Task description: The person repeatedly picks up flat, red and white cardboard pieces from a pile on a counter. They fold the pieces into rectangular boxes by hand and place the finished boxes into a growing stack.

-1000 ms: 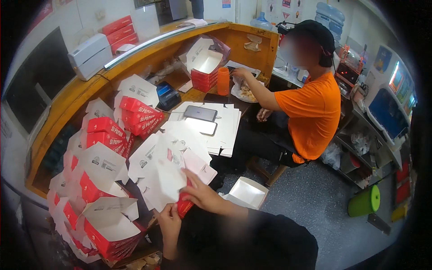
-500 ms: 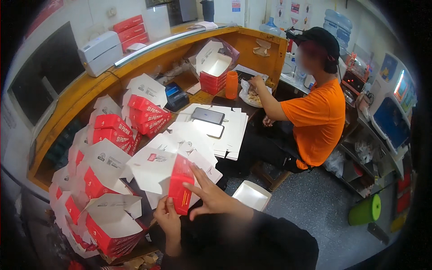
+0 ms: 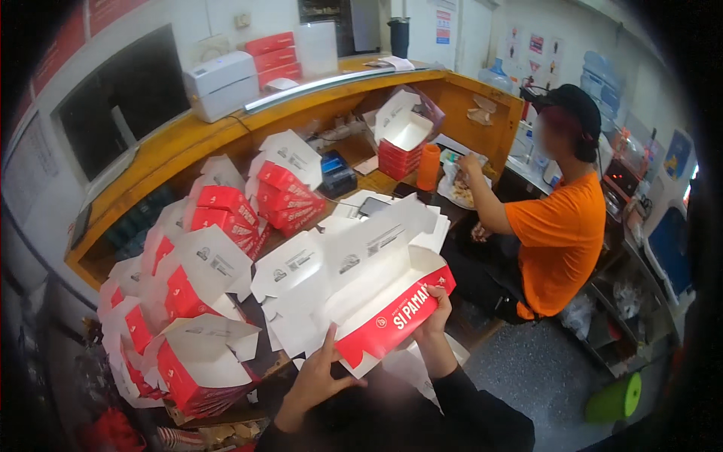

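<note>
A partly folded food carton point(image 3: 385, 316), white inside with a red printed front panel, is tilted in front of me between both hands. My right hand point(image 3: 435, 315) grips its red panel near the right end. At the panel's left end, my left hand point(image 3: 315, 383) holds the corner, index finger along the edge and thumb spread below. The carton's raised white lid flap leans away from me. Flat white carton blanks point(image 3: 290, 290) lie under and left of it, partly hidden.
Nested red-and-white cartons point(image 3: 199, 361) crowd the left side, with more stacks point(image 3: 286, 184) behind. A person in an orange shirt point(image 3: 561, 245) sits at right, one hand at food on paper. An orange bottle point(image 3: 428, 167), a dark card-terminal-like device point(image 3: 337, 175) and a green bin point(image 3: 614, 397) are around.
The carton has turned and opened out, its long red panel now facing me. My right hand has shifted to its right end, my left to its left corner. The view has swung left.
</note>
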A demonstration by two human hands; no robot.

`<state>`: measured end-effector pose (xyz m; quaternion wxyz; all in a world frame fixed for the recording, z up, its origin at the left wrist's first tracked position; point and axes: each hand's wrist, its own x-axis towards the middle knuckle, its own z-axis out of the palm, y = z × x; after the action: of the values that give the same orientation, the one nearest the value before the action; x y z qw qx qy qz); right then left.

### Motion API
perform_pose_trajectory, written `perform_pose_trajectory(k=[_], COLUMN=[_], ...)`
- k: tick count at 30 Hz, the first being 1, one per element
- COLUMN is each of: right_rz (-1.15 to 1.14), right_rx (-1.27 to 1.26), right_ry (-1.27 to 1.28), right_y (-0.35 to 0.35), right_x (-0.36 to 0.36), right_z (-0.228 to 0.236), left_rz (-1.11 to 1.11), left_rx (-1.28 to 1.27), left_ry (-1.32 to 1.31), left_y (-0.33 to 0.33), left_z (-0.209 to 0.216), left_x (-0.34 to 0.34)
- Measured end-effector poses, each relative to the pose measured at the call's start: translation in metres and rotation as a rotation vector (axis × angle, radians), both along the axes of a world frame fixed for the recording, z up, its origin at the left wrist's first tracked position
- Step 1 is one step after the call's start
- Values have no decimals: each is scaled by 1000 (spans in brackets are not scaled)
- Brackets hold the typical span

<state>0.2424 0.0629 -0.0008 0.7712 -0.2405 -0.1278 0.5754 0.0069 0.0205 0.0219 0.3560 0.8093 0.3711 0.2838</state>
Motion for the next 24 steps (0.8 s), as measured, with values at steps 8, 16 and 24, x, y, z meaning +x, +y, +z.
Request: perform_pose_trajectory(k=[8, 16, 24], right_rz=[-81, -75, -62], right_rx=[477, 827, 814], right_ry=[-1171, -2033, -2085], right_y=[-13, -18, -20], right_x=[-41, -63, -69], right_z=[3, 17, 25], left_rz=[429, 467, 439], left_rx=[-402, -520, -463], left_ry=[-1113, -1256, -1186], left_y=[32, 35, 32], left_z=[-6, 3, 18], left_x=[-5, -3, 6])
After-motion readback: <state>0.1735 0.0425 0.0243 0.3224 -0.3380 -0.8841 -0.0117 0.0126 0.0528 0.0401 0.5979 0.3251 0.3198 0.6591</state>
